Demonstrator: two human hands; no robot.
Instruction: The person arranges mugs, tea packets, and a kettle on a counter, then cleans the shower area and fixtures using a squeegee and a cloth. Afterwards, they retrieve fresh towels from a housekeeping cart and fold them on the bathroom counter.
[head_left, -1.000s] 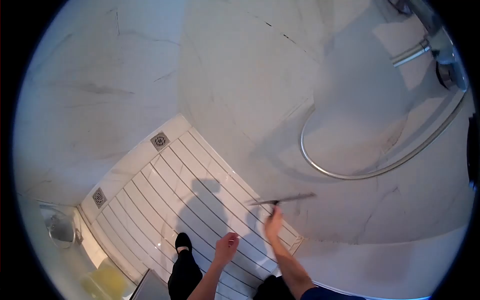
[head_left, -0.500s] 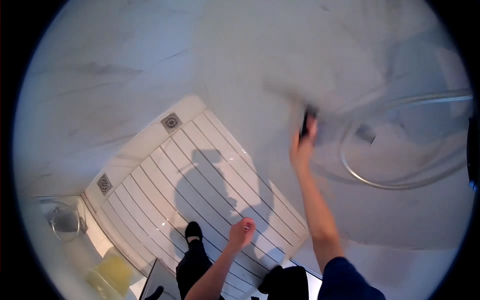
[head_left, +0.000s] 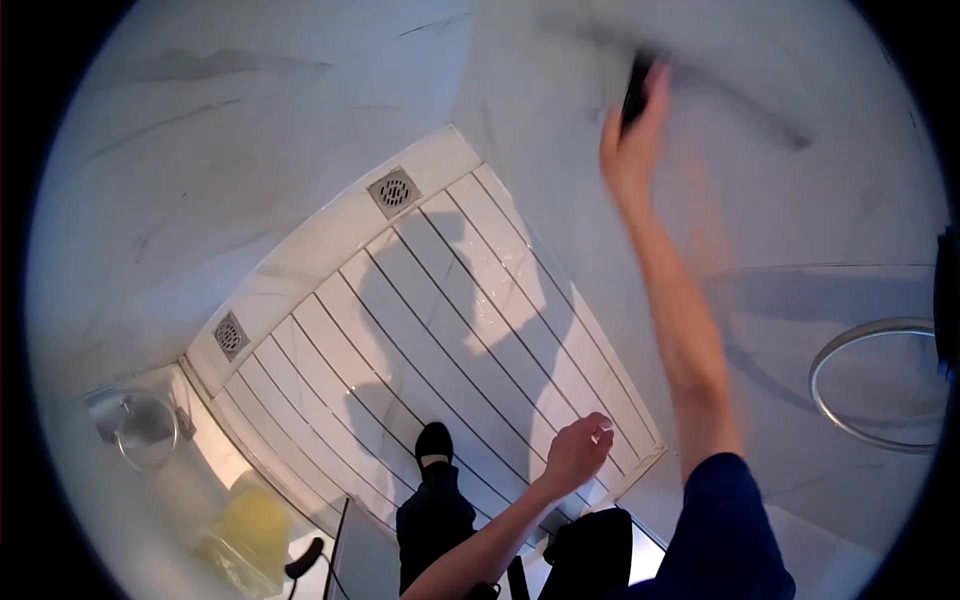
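Observation:
My right hand (head_left: 630,160) is raised against the marbled wall (head_left: 800,220), wrapped round the black handle of a squeegee (head_left: 635,95). The squeegee's long thin bar is smeared by motion and stretches to both sides above the hand. Lower down, my left hand (head_left: 578,458) hovers over the slatted shower floor (head_left: 400,330) with its fingers curled in. Nothing shows in it.
Two square drain grates (head_left: 395,190) sit along the far floor edge. A metal shower hose (head_left: 825,365) loops at the right. At lower left are a wire-handled container (head_left: 140,430), a yellow item (head_left: 250,535) and a glass panel edge (head_left: 340,545). My shoe (head_left: 434,442) stands on the slats.
My right hand has moved the squeegee higher up the wall. My left hand has shifted right, still curled. The whole view has turned somewhat, and the hose now appears further right.

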